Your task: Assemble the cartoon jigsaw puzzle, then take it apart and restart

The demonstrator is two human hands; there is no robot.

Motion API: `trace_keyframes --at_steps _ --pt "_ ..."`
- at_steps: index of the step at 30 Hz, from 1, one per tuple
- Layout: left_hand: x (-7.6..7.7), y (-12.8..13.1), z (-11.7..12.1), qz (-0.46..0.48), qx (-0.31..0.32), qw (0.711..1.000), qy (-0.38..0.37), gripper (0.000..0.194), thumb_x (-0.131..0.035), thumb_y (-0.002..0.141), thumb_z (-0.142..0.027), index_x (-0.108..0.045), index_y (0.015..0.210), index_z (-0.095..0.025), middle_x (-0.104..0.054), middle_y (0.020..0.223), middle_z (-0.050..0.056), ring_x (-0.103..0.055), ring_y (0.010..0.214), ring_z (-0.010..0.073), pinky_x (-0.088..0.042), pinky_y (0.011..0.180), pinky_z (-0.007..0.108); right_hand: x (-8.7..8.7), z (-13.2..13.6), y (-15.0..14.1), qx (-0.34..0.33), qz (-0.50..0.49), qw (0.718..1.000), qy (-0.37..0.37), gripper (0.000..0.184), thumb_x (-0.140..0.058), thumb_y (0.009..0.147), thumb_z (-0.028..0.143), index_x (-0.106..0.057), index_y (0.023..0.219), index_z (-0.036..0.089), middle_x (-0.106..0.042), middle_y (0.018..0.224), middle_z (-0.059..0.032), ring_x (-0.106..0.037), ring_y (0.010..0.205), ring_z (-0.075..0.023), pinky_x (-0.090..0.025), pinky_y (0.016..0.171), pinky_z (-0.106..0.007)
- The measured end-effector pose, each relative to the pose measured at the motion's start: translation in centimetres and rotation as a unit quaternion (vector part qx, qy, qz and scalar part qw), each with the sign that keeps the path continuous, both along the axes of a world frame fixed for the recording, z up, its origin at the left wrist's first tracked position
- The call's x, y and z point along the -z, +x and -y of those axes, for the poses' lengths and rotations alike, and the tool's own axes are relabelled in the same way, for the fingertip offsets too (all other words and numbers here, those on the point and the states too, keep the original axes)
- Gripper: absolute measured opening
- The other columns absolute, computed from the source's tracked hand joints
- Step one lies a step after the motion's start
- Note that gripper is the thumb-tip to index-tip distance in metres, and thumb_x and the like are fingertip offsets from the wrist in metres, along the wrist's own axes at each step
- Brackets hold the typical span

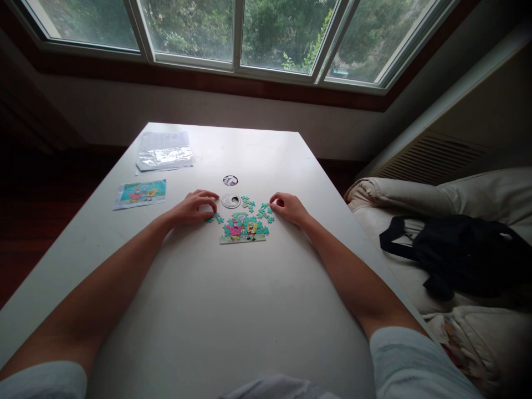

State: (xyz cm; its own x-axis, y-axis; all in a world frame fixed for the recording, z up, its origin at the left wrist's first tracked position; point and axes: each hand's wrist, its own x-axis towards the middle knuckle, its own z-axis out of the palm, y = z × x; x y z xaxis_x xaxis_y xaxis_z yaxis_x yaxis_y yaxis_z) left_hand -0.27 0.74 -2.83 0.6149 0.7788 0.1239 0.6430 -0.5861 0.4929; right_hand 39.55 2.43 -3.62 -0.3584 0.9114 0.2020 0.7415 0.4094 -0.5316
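Note:
A partly joined jigsaw puzzle (243,228) with cartoon figures lies flat on the white table (187,310), its lower edge straight and its upper edge ragged. My left hand (194,207) is at its upper left, fingers curved and apart, the tips by a few loose teal puzzle pieces (218,218). On the other side, my right hand (288,208) has thumb and index finger pinched together at a small teal puzzle piece, beside a cluster of loose pieces (263,211). More teal pieces (248,203) lie above the puzzle.
A round grommet cover (231,200) and a round hole (230,180) are in the tabletop. A picture card (143,192) and a clear plastic sleeve with papers (165,151) lie at the left. Right of the table stands a pale sofa (366,221) with a dark bag (465,252).

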Motion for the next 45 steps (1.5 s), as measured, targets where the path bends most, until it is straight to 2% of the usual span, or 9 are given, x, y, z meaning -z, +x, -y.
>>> trace_keyframes --at_steps 5,9,13,16,23,29,34,38,45 --pt "0.0 0.4 0.2 0.003 -0.005 1.0 -0.002 0.028 -0.061 0.09 -0.052 -0.072 0.089 -0.027 -0.058 0.144 0.002 -0.045 0.136 0.0306 -0.028 0.119 0.054 0.1 0.0 0.0 0.001 0.002 1.0 -0.001 0.017 -0.064 0.084 0.033 -0.073 0.094 0.023 -0.061 0.07 0.0016 -0.054 0.068 -0.0149 -0.038 0.067 -0.026" --pt "0.0 0.4 0.3 0.01 -0.005 1.0 0.002 0.025 -0.057 0.094 -0.048 -0.074 0.099 -0.029 -0.059 0.143 0.002 -0.046 0.136 0.0299 -0.028 0.119 0.053 0.2 -0.1 0.0 0.0 0.002 1.0 0.002 0.016 -0.064 0.084 0.033 -0.073 0.093 0.022 -0.061 0.071 0.0015 -0.054 0.068 -0.0148 -0.037 0.066 -0.026" --pt "-0.1 0.6 0.2 -0.005 0.038 0.999 0.0 0.026 -0.055 0.095 -0.045 -0.075 0.11 -0.036 -0.053 0.149 0.0 -0.04 0.141 0.031 -0.027 0.12 0.054 0.3 -0.2 0.0 0.001 0.002 1.0 0.0 0.017 -0.065 0.084 0.033 -0.073 0.094 0.022 -0.06 0.07 0.0016 -0.053 0.068 -0.0147 -0.037 0.066 -0.026" --pt "-0.2 0.8 0.3 -0.002 0.059 0.998 -0.008 0.027 -0.057 0.095 -0.046 -0.076 0.11 -0.036 -0.051 0.152 0.0 -0.036 0.145 0.0314 -0.029 0.121 0.052 0.3 -0.2 0.0 0.0 0.002 1.0 -0.001 0.017 -0.065 0.084 0.033 -0.073 0.093 0.022 -0.061 0.071 0.0014 -0.053 0.068 -0.0147 -0.037 0.067 -0.026" --pt "-0.4 1.1 0.8 0.033 0.037 0.999 0.0 0.027 -0.063 0.091 -0.052 -0.073 0.098 -0.027 -0.055 0.148 0.003 -0.039 0.143 0.0298 -0.032 0.121 0.049 0.2 -0.2 0.0 -0.002 0.0 1.0 0.001 0.015 -0.065 0.084 0.032 -0.073 0.093 0.022 -0.061 0.071 0.0013 -0.053 0.067 -0.0145 -0.036 0.066 -0.026" --pt "0.2 0.9 0.4 0.053 0.01 0.998 -0.013 0.033 -0.051 0.097 -0.049 -0.072 0.092 -0.025 -0.057 0.145 0.005 -0.043 0.14 0.028 -0.035 0.119 0.045 0.4 -0.3 0.0 0.0 0.0 1.0 0.002 0.016 -0.066 0.084 0.033 -0.073 0.093 0.022 -0.061 0.07 0.0014 -0.053 0.067 -0.0144 -0.036 0.066 -0.026" --pt "0.2 0.7 0.4 0.053 0.02 0.998 -0.008 0.023 -0.057 0.094 -0.043 -0.073 0.098 -0.027 -0.056 0.146 0.003 -0.043 0.14 0.0283 -0.035 0.12 0.045 0.3 -0.2 0.0 0.001 -0.005 1.0 0.001 0.016 -0.066 0.084 0.033 -0.073 0.093 0.022 -0.061 0.07 0.0014 -0.053 0.067 -0.0145 -0.036 0.066 -0.026" --pt "-0.3 0.8 0.6 0.04 0.028 0.999 -0.018 0.024 -0.06 0.091 -0.04 -0.074 0.106 -0.03 -0.054 0.148 0.002 -0.042 0.142 0.0297 -0.034 0.121 0.046 0.4 -0.3 0.0 -0.001 -0.004 1.0 0.002 0.015 -0.066 0.084 0.033 -0.073 0.093 0.023 -0.061 0.07 0.0017 -0.053 0.067 -0.0143 -0.036 0.065 -0.026" --pt "-0.3 0.8 0.4 0.022 0.043 0.999 -0.009 0.028 -0.063 0.089 -0.048 -0.075 0.108 -0.032 -0.054 0.148 0.001 -0.042 0.142 0.0308 -0.033 0.121 0.048 0.5 -0.3 0.1 -0.001 -0.004 1.0 0.003 0.016 -0.066 0.084 0.032 -0.073 0.094 0.022 -0.061 0.071 0.0014 -0.053 0.067 -0.0145 -0.037 0.066 -0.026"
